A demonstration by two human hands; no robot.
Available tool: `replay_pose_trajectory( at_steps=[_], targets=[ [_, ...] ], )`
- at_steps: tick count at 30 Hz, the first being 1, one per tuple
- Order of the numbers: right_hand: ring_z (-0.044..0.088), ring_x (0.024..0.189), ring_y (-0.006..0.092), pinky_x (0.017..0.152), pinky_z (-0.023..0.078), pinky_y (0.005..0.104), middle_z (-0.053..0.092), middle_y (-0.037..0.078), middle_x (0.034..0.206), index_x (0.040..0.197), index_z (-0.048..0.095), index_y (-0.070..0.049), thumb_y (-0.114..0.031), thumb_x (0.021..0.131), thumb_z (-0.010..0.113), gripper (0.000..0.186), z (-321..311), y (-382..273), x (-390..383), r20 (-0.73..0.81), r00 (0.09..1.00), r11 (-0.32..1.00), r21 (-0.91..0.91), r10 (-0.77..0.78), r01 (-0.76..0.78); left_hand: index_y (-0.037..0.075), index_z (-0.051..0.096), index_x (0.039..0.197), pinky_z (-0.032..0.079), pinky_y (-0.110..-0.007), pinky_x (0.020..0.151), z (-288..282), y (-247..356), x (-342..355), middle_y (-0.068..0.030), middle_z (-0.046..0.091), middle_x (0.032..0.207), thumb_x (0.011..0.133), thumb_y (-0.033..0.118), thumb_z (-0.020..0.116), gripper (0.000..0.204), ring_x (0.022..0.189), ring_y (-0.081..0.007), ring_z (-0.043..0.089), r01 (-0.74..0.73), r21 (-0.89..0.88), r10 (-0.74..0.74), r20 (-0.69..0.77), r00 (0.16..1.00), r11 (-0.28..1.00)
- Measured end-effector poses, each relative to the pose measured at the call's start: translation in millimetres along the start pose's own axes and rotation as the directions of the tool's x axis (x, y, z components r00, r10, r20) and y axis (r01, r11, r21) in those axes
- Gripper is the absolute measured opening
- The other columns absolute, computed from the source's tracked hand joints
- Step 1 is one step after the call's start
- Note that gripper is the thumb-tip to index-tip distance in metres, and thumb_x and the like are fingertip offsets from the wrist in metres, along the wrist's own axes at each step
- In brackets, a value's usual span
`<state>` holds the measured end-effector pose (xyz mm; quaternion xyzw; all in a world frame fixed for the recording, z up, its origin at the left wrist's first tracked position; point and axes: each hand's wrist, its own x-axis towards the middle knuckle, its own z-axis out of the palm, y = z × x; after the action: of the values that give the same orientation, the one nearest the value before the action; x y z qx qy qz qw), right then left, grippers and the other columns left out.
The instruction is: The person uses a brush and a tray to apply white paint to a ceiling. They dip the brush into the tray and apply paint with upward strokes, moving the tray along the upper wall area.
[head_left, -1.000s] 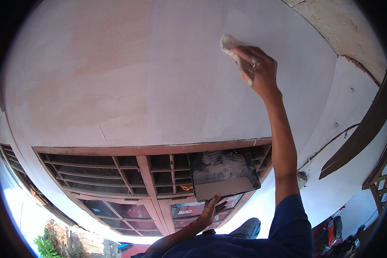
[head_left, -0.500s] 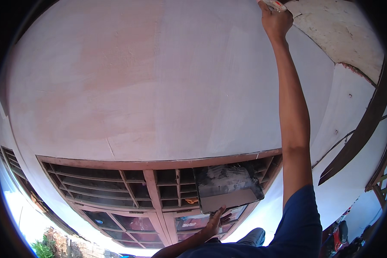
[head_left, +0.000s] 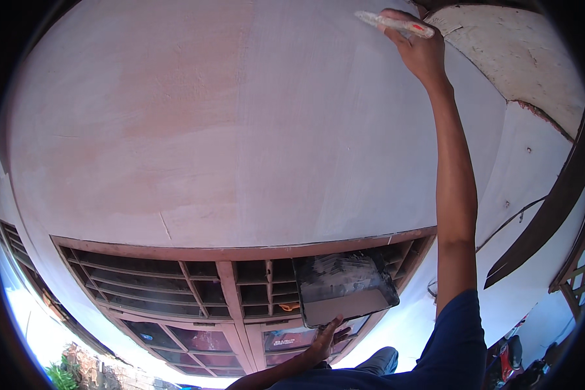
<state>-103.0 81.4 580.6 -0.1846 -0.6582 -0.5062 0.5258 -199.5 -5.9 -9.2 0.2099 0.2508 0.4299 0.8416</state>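
Observation:
High on the pale, patchily painted wall (head_left: 195, 123), my right hand (head_left: 422, 49) grips a paint brush (head_left: 396, 25) with a whitish, paint-smeared body and a red mark; its tip points left near the top edge of the view. Lower, my left hand (head_left: 326, 341) holds a black paint tray (head_left: 344, 283) by its near side. Pale paint fills the tray's near part, and white smears cover its ribbed part. The tray hides part of the slatted window vent behind it.
A pink-framed window (head_left: 234, 279) spans the lower middle. A pale ceiling (head_left: 507, 58) meets the wall at upper right. A dark curved board (head_left: 523, 240) and wooden lattice (head_left: 575, 273) are at right, a red motorbike (head_left: 507, 361) below. A plant (head_left: 58, 370) stands lower left.
My right hand rose sharply with the brush toward the upper right, then came slightly down, the brush now pointing left. My left hand and tray sit slightly lower in view, as does the window.

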Motion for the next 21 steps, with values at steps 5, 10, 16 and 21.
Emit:
replay_pose_trajectory(
  at_steps=[5, 10, 16, 21],
  targets=[
    [0.064, 0.076, 0.0273, 0.067, 0.05, 0.0367, 0.068, 0.009, 0.085, 0.09, 0.068, -0.008, -0.013, 0.077, 0.062, 0.015, 9.6, 29.5, 78.6, -0.174, 0.971, 0.982, -0.123, -0.162, 0.142, 0.008, 0.036, 0.124, 0.044, -0.04, 0.096, 3.1, -1.8, -4.6, -0.0142, 0.041, 0.126, 0.074, 0.041, 0.074, 0.071, 0.113, -0.0288, 0.049, -0.01, 0.042, 0.007, 0.069, 0.998, 0.999],
    [0.064, 0.075, 0.0228, 0.066, 0.05, 0.0337, 0.068, 0.005, 0.086, 0.092, 0.068, -0.01, -0.019, 0.079, 0.064, 0.017, 16.2, 18.7, 51.7, 0.058, 0.997, 0.94, -0.339, 0.048, -0.025, 0.007, 0.034, 0.125, 0.041, -0.039, 0.099, 7.4, 1.8, -6.9, -0.015, 0.039, 0.127, 0.074, 0.044, 0.073, 0.074, 0.112, -0.029, 0.049, 0.005, 0.068, -0.012, 0.101, 0.995, 0.998],
    [0.061, 0.061, 0.0238, 0.059, 0.05, 0.033, 0.067, 0.004, 0.075, 0.095, 0.068, -0.019, -0.026, 0.079, 0.065, 0.017, 1.6, -33.2, -41.2, 0.194, 0.978, 0.996, 0.061, -0.077, 0.066, 0.006, 0.035, 0.125, 0.041, -0.039, 0.099, 1.2, 4.8, -7.5, -0.016, 0.04, 0.126, 0.075, 0.045, 0.071, 0.072, 0.114, -0.028, 0.048, -0.012, 0.071, 0.008, 0.059, 0.998, 0.997],
    [0.064, 0.073, 0.0246, 0.065, 0.049, 0.0352, 0.068, 0.005, 0.083, 0.092, 0.067, -0.01, -0.023, 0.078, 0.065, 0.019, -0.5, 24.4, 27.7, -0.036, 0.999, 0.964, -0.265, -0.037, 0.026, 0.009, 0.04, 0.121, 0.042, -0.039, 0.098, 6.7, 5.0, -9.4, -0.0129, 0.046, 0.12, 0.078, 0.042, 0.07, 0.063, 0.112, -0.0255, 0.049, -0.014, 0.076, 0.008, 0.082, 0.997, 0.997]
  ],
)
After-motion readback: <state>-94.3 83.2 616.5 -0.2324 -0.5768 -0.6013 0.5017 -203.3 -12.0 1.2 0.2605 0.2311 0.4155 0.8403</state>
